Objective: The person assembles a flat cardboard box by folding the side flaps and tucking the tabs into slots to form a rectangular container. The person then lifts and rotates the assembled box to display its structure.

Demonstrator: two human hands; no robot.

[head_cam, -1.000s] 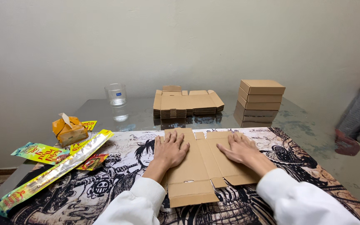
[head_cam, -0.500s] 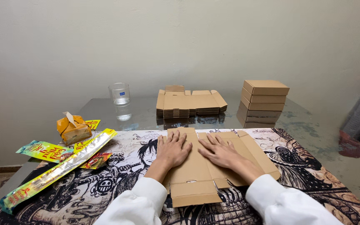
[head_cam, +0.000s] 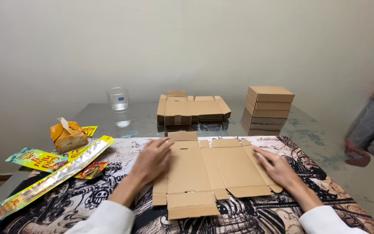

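Both hands slid apart since the earlier frame: left hand flat, open on the flattened cardboard box left edge, right hand flat on its right flap. Box lies unfolded, centred on counter mat; smoothing looks done.

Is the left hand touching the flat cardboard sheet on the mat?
Touching. The head view shows the left hand lying palm down on the left edge of the flat cardboard sheet, with its fingers overlapping the board.

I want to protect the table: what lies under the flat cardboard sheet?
The flat cardboard sheet lies on a black-and-white printed mat covering the glass table. What's directly beneath it is hidden.
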